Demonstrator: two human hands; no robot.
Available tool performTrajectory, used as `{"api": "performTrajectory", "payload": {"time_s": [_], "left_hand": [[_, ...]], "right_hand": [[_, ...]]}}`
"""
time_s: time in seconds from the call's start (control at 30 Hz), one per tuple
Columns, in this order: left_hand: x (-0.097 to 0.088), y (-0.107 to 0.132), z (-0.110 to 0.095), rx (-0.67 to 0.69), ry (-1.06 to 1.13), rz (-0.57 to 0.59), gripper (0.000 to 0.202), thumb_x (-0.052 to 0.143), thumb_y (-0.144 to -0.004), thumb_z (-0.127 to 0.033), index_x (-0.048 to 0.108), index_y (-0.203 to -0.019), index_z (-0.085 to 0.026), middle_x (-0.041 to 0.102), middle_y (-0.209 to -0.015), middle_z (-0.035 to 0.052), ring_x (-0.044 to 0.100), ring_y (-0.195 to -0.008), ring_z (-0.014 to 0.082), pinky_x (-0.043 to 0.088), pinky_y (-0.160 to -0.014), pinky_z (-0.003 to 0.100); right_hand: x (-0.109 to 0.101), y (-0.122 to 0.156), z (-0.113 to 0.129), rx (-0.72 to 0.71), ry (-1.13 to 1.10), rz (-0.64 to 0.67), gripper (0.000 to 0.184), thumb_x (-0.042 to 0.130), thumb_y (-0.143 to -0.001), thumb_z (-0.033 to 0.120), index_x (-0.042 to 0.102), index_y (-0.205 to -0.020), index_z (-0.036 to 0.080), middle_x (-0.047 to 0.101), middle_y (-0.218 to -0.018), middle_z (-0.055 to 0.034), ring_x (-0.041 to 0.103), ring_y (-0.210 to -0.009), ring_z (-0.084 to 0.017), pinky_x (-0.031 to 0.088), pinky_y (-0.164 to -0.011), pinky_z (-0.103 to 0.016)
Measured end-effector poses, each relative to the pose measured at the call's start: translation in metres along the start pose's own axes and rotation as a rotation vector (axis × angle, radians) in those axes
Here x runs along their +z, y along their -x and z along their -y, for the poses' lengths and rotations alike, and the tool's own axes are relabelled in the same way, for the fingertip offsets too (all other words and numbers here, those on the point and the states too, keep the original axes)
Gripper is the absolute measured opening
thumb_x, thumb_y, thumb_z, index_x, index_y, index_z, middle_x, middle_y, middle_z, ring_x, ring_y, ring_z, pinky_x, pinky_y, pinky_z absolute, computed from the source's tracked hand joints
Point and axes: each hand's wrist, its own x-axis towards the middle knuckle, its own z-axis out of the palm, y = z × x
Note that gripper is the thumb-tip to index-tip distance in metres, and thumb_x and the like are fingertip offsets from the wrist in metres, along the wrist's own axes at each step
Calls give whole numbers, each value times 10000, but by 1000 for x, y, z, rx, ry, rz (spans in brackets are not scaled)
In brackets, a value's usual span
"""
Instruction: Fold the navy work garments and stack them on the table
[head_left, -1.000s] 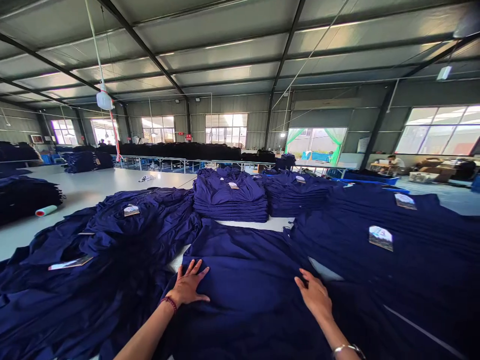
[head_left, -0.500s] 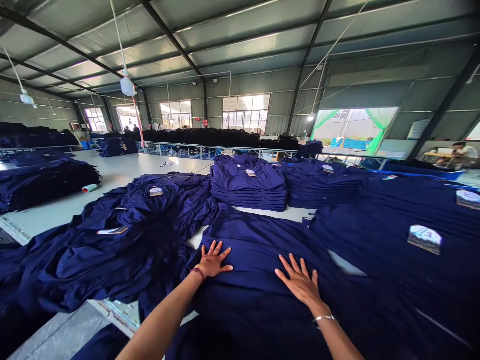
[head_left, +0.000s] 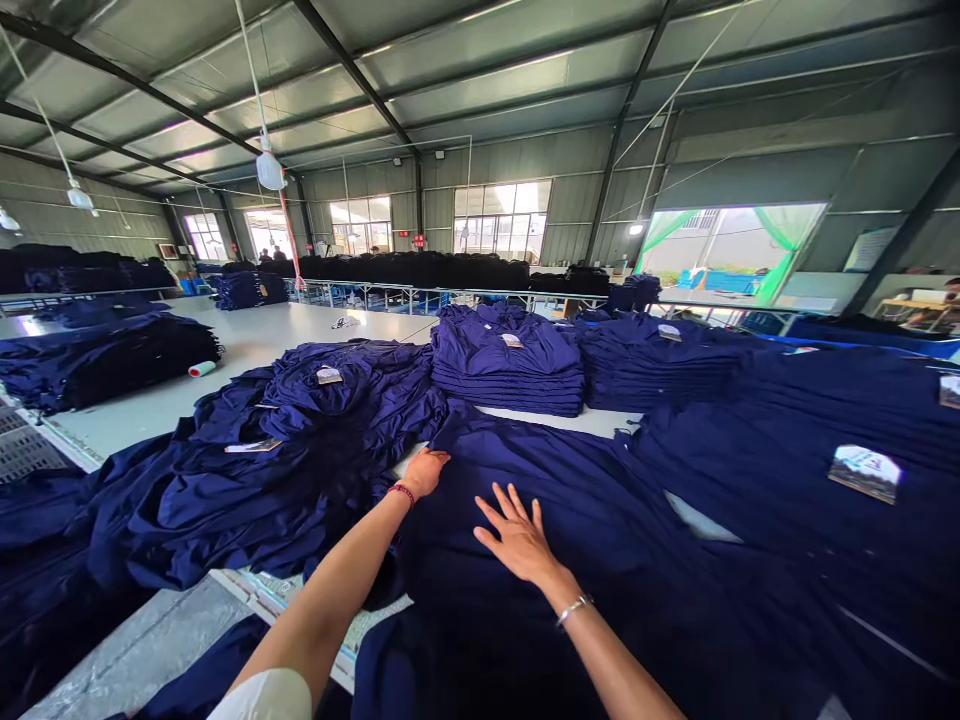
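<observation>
A navy blue garment (head_left: 570, 500) lies spread on the white table in front of me. My left hand (head_left: 426, 470) reaches to its far left edge, fingers curled down onto the cloth there. My right hand (head_left: 517, 540) rests flat on the middle of the garment with its fingers spread. A red bead bracelet circles my left wrist and a silver one my right.
A loose heap of navy garments (head_left: 300, 450) with a paper tag lies to the left. Folded navy stacks (head_left: 510, 375) stand behind and to the right, one with a hang tag (head_left: 862, 472). The table edge (head_left: 255, 595) runs at lower left. A lint roller (head_left: 201, 369) lies far left.
My left hand has slid away from me to the garment's edge and curled its fingers. My right hand has moved left toward the middle. The view has shifted to the right.
</observation>
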Motion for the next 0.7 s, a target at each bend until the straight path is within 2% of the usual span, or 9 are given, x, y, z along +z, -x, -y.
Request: {"api": "performTrajectory", "payload": {"time_s": [0.1, 0.2, 0.3, 0.4, 0.53, 0.63, 0.7], "left_hand": [[-7, -11, 9, -57, -59, 44, 525, 442, -861, -80, 608, -1309, -299, 639, -1318, 66, 476, -1299, 272, 403, -1063, 444], [-15, -19, 19, -84, -102, 67, 458, 469, -845, -83, 682, -1182, -308, 650, -1270, 74, 468, -1272, 287, 370, -1060, 491], [-21, -26, 27, -113, -125, 60, 442, 424, -871, -87, 692, -1141, -313, 666, -1210, 65, 454, -1260, 272, 306, -1091, 527], [-22, -27, 27, -163, -133, 41, 457, 362, -905, -88, 688, -1141, -305, 658, -1202, 71, 459, -1253, 271, 287, -1095, 557], [-20, -20, 5, -213, -119, -21, 484, 279, -947, -114, 631, -1258, -228, 561, -1331, 147, 469, -1262, 305, 375, -1043, 526], [-17, -8, -23, -115, -57, -25, 458, 271, -988, -187, 586, -1318, -213, 574, -1331, 130, 523, -1229, 245, 409, -1051, 389], [-11, 4, -39, -8, -2, 2, 443, 295, -1014, -314, 549, -1367, -232, 570, -1376, 99, 522, -1258, 228, 386, -1089, 357]], "right_hand": [[6, -8, 7, -4, -4, 48, 647, 317, -935, 648, 213, -1534, 427, 15, -1664, 10, -77, -1520, -272, -52, -1164, -629], [14, -10, 3, 21, -2, 78, 702, 365, -909, 671, 146, -1537, 448, -25, -1662, 17, -95, -1517, -285, -50, -1147, -664], [23, -8, -3, 8, 13, 80, 715, 365, -908, 669, 134, -1542, 433, -35, -1660, 19, -83, -1519, -282, -47, -1153, -656], [28, -6, -7, -25, 4, 57, 706, 371, -910, 657, 162, -1542, 422, -5, -1663, 9, -61, -1522, -278, -50, -1162, -639], [27, -8, -10, -30, -45, 4, 647, 360, -932, 621, 226, -1533, 422, 50, -1665, 2, -13, -1526, -272, -18, -1173, -621], [20, -11, -12, 30, -20, -80, 587, 295, -970, 583, 262, -1529, 408, 73, -1665, -12, 13, -1527, -259, -13, -1176, -615], [13, -12, -17, 102, 16, -109, 578, 279, -976, 588, 265, -1527, 415, 67, -1666, -14, -3, -1526, -267, -21, -1168, -630]]}}
